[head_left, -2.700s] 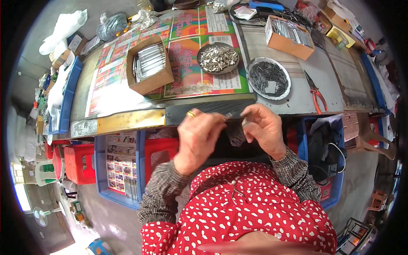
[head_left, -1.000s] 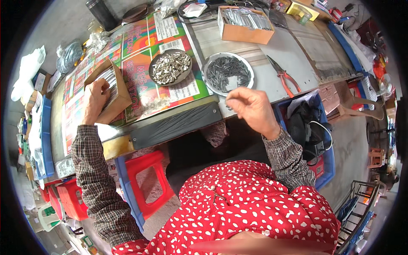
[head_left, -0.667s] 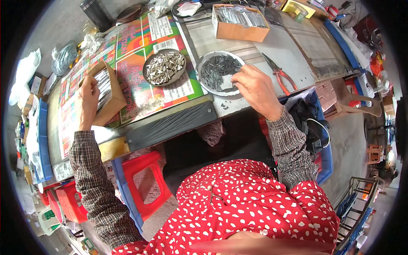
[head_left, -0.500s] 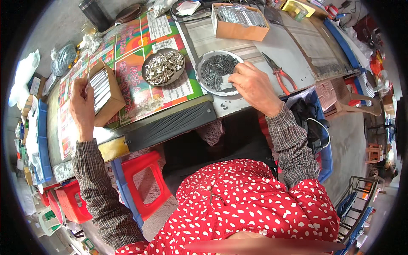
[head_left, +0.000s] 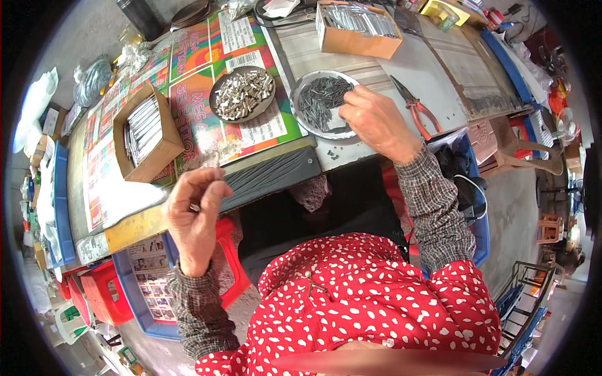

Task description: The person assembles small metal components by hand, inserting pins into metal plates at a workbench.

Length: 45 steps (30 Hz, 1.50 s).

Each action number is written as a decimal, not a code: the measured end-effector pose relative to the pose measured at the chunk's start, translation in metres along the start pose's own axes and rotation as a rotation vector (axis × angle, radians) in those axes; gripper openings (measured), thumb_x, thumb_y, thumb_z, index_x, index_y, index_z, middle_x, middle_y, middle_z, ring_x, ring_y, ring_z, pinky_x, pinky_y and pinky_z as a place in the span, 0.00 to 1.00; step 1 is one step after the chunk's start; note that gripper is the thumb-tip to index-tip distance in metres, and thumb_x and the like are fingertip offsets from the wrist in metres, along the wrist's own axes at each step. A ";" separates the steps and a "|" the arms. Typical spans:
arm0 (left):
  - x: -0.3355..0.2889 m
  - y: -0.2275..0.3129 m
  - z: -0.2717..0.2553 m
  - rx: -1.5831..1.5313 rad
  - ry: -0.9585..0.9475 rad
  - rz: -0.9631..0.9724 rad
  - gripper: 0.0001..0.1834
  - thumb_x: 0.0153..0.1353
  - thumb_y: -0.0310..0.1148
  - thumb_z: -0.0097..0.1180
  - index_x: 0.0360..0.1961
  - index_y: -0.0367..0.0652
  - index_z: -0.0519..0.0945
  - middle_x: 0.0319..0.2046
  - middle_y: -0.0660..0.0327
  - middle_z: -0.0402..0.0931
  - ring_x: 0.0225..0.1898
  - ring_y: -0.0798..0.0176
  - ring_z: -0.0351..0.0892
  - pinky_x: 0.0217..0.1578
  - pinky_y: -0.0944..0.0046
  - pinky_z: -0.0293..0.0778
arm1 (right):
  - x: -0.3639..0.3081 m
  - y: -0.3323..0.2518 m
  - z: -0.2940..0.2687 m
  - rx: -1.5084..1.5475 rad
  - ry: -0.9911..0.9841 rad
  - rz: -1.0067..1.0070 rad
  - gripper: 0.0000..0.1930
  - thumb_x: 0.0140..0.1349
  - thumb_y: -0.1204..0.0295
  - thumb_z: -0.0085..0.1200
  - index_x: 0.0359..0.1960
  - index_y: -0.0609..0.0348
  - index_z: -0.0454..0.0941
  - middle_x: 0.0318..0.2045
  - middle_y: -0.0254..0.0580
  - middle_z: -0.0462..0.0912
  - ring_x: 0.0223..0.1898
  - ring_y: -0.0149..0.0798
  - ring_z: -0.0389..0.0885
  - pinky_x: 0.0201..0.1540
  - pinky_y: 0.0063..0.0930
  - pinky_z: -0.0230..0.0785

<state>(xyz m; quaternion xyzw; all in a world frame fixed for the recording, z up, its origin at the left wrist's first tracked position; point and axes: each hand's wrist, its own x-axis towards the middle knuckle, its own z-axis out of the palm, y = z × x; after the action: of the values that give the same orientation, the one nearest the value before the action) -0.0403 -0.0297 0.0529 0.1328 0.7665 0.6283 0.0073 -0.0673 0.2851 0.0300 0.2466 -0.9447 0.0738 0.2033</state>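
Plainly, left carton (head_left: pixel 153 161): ten o'clock, many slim pieces (head_left: pixel 145 125).
Left hand (head_left: pixel 197 210): nine o'clock, curled; cannot tell whether it holds anything.
Round dish (head_left: pixel 263 109): eleven o'clock, silver bits (head_left: pixel 241 91), plenty left.
White bowl (head_left: pixel 305 124): twelve o'clock, dark slivers (head_left: pixel 321 94), ample.
Far carton (head_left: pixel 360 42): one o'clock, stocked; done or waiting, unclear.
Right hand (head_left: pixel 379 122): two o'clock, bunched at bowl; grip hidden.

A bright metallic shine is shown by the short tubes (head_left: pixel 243 94), while a dull, dark grey finish is seen on the thin pins (head_left: pixel 320 100). The left box (head_left: pixel 160 158) and right box (head_left: pixel 357 46) are made of matt brown cardboard. The smooth grey tabletop (head_left: pixel 433 78) is partly covered by a glossy printed sheet (head_left: pixel 197 119), scuffed rough near its edge. On the pliers (head_left: pixel 404 94), dark metal is paired with smooth red grips (head_left: pixel 422 119). Matt woven cloth is seen in the checked sleeve (head_left: pixel 446 210), and smooth plastic in the red stool (head_left: pixel 233 260).
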 end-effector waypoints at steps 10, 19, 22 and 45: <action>-0.028 0.004 0.037 -0.258 -0.127 -0.092 0.06 0.57 0.19 0.52 0.37 0.30 0.75 0.27 0.61 0.77 0.29 0.73 0.76 0.31 0.76 0.70 | 0.003 0.002 0.002 -0.024 -0.017 -0.042 0.04 0.48 0.75 0.47 0.18 0.58 0.69 0.24 0.40 0.70 0.32 0.42 0.72 0.30 0.34 0.67; -0.038 0.032 0.025 -0.214 -0.440 0.419 0.08 0.47 0.20 0.59 0.31 0.32 0.79 0.25 0.52 0.79 0.26 0.57 0.81 0.27 0.65 0.77 | 0.008 0.019 0.018 0.074 0.032 -0.052 0.04 0.42 0.78 0.47 0.18 0.63 0.65 0.22 0.46 0.69 0.31 0.49 0.71 0.34 0.41 0.66; -0.041 0.031 0.028 -0.413 -0.513 0.706 0.07 0.50 0.23 0.58 0.32 0.31 0.80 0.25 0.51 0.79 0.26 0.56 0.82 0.25 0.64 0.78 | 0.009 0.011 0.018 0.065 0.046 0.027 0.04 0.42 0.78 0.47 0.20 0.63 0.65 0.22 0.46 0.70 0.31 0.50 0.71 0.34 0.42 0.66; -0.052 0.078 0.018 -0.182 -0.608 0.825 0.09 0.54 0.29 0.59 0.36 0.38 0.81 0.30 0.53 0.81 0.17 0.72 0.74 0.27 0.70 0.70 | -0.027 -0.048 -0.024 0.924 0.291 0.415 0.08 0.50 0.83 0.52 0.33 0.65 0.74 0.25 0.33 0.76 0.26 0.22 0.74 0.31 0.17 0.68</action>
<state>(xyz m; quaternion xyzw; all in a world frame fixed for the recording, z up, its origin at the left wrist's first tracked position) 0.0283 -0.0097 0.1165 0.5993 0.5559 0.5760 -0.0073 -0.0130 0.2610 0.0425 0.1057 -0.8045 0.5550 0.1834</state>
